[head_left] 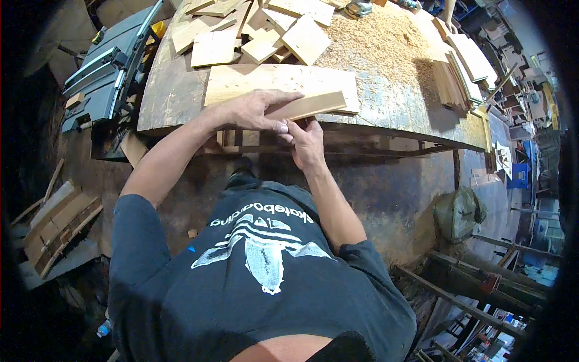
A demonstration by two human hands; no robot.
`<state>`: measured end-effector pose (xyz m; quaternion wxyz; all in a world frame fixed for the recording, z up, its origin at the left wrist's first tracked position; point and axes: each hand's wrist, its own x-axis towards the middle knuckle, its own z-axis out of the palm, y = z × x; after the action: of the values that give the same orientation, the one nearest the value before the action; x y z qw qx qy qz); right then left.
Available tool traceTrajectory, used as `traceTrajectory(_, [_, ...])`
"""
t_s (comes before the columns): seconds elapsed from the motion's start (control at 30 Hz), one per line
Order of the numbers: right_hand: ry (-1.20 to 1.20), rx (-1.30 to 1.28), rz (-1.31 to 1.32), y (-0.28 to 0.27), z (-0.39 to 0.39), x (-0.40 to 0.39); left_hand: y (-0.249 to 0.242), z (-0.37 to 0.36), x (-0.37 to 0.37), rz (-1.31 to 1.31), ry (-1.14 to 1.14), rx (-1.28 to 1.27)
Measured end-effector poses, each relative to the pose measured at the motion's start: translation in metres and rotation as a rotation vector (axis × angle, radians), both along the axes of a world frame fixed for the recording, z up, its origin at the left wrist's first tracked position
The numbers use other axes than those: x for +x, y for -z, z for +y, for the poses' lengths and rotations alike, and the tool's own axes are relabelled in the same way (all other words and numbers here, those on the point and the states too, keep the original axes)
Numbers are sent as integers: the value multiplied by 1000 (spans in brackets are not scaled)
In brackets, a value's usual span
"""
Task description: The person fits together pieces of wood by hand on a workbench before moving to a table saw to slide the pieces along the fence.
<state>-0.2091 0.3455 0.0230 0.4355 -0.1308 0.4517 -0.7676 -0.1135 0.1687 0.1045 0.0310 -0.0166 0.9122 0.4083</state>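
Both hands are at the near edge of the workbench (166, 111). My left hand (250, 110) is closed on the near-left end of a short wooden board (310, 105), its fingers lying over the top face. From below, my right hand (306, 142) grips the same board along its near edge; some of its fingertips are hidden underneath. The board is held tilted, just over a longer pale plank (259, 78) that lies flat on the bench.
Several cut wood pieces (307, 39) are heaped at the back left. Sawdust (380, 36) covers the back middle. Stacked boards (455, 78) stand on the right. A grey table saw (105, 66) is left of the bench; a green bag (458, 214) sits on the right.
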Motion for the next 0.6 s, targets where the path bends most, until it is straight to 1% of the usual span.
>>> traceTrajectory(0.03, [6,-1,1,0,-5,-6,-3,-1,-3,-30,-40,39])
traceTrajectory(0.07, [-46,7,98,1,-9,-12,-6,-4,-5,-43,-89,-39])
traceTrajectory(0.1, [-98,13,196,2,-15,-19,-1,-12,-7,-15,-122,-22])
traceTrajectory(0.13, [-195,-24,240,12,-19,-27,10,-28,-8,-24,-181,-77])
traceTrajectory(0.17, [-191,-30,237,17,-15,-28,22,-45,-8,-32,-243,-136])
traceTrajectory(0.2, [-200,55,207,20,-14,-27,26,-59,-7,77,-234,-295])
traceTrajectory(0.23, [-216,142,177,25,-13,-25,54,-82,-4,151,-275,-298])
traceTrajectory(0.27, [-223,160,164,37,-11,-23,70,-97,-4,146,-302,-352])
traceTrajectory(0.3, [-237,158,158,41,-7,-19,73,-100,0,136,-328,-402])
traceTrajectory(0.37, [-248,257,111,51,1,-13,85,-100,3,147,-366,-369])
traceTrajectory(0.4, [-248,253,123,56,6,-9,86,-97,3,164,-392,-329])
traceTrajectory(0.53, [-252,357,138,67,19,-5,91,-98,4,128,-428,-315])
traceTrajectory(0.6, [-245,368,136,69,22,-6,94,-99,4,137,-445,-314])
